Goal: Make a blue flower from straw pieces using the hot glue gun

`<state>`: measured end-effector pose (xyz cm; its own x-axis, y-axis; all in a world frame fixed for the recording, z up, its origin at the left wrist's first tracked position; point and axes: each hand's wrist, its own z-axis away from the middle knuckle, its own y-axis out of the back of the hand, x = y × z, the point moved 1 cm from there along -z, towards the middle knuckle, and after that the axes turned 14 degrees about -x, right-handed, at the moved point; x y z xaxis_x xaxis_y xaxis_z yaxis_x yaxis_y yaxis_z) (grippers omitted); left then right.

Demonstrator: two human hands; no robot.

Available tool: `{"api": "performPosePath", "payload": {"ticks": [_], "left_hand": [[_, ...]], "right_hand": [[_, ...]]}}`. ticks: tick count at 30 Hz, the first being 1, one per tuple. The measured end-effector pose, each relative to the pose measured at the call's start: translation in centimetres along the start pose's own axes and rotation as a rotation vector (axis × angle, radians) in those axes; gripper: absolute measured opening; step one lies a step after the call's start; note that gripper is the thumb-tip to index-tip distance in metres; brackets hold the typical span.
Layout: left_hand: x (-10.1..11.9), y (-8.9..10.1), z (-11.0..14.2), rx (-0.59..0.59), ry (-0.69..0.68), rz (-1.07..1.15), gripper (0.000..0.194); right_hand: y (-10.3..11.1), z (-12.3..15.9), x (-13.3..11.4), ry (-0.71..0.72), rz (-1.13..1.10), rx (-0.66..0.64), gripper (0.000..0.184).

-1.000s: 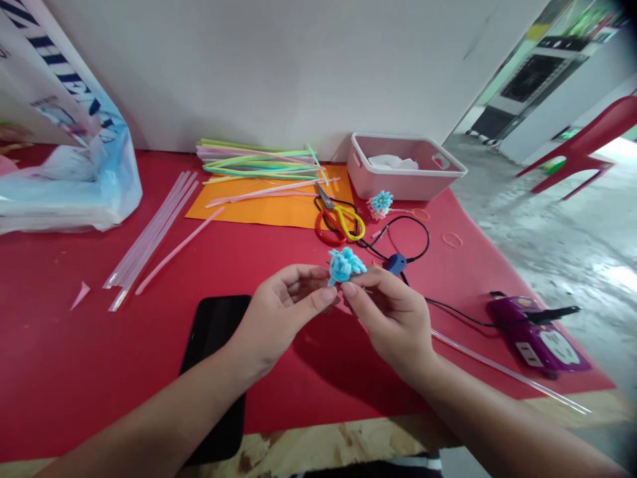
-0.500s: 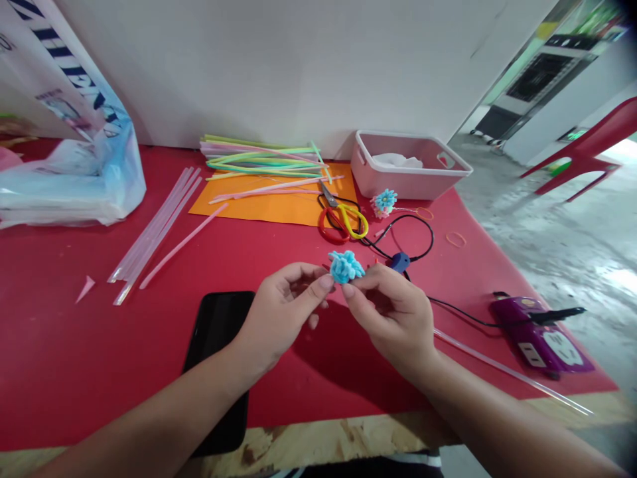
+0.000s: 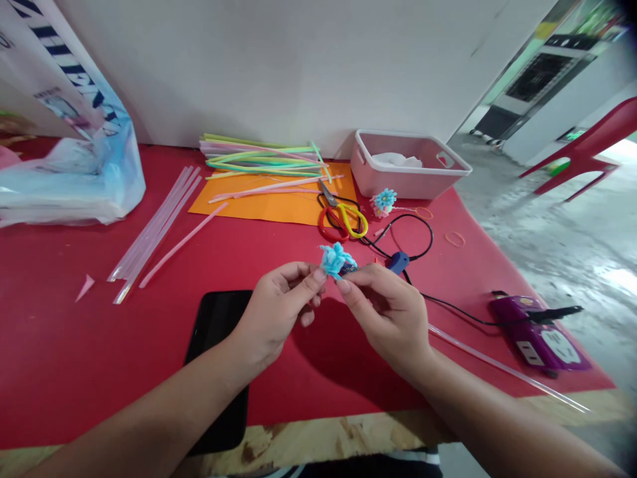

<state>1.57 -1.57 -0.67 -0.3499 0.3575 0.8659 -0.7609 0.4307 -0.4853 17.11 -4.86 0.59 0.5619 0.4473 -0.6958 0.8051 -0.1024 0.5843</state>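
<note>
Between my hands, above the red tabletop, is a small light-blue pipe-cleaner flower (image 3: 334, 257). My left hand (image 3: 283, 302) is closed on it, thumb and forefinger pinching its left side. The fingertips of my right hand (image 3: 391, 305) pinch a blue strand at its lower right; how far they reach behind it is hidden. Just beyond lie scissors (image 3: 343, 219) with one red and one yellow handle. A finished-looking blue and pink flower (image 3: 384, 201) rests past them, near the box. A black phone (image 3: 219, 372) lies partly beneath my left forearm.
Coloured pipe cleaners (image 3: 263, 159) lie on orange paper (image 3: 239, 207) by the wall. Clear sticks (image 3: 156, 229) and a plastic bag (image 3: 99, 166) are at left. A pink box (image 3: 408, 179), black cable (image 3: 455, 307) and purple power strip (image 3: 537, 332) stand at right.
The blue flower has tilted and shifted slightly left and up. My right fingertips have drawn a little away from it, with a strand now showing between.
</note>
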Motion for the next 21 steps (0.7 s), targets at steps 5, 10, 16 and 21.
{"api": "performPosePath", "payload": {"ticks": [5,10,16,21], "left_hand": [[0.3,-0.2,0.0,-0.008,0.045,0.048,0.034],[0.4,-0.1,-0.1,-0.026,0.057,0.088,0.035],[0.4,0.0,-0.1,-0.050,0.078,0.114,0.032],[0.7,-0.1,0.2,-0.090,0.087,0.089,0.034]], "right_hand": [[-0.5,-0.2,0.4,-0.199,-0.315,0.006,0.013],[-1.3,-0.3,1.2,-0.368,-0.704,-0.046,0.020],[-1.3,-0.2,1.4,-0.393,-0.808,-0.118,0.022],[-0.4,-0.6,1.5,-0.307,-0.831,-0.364,0.027]]}}
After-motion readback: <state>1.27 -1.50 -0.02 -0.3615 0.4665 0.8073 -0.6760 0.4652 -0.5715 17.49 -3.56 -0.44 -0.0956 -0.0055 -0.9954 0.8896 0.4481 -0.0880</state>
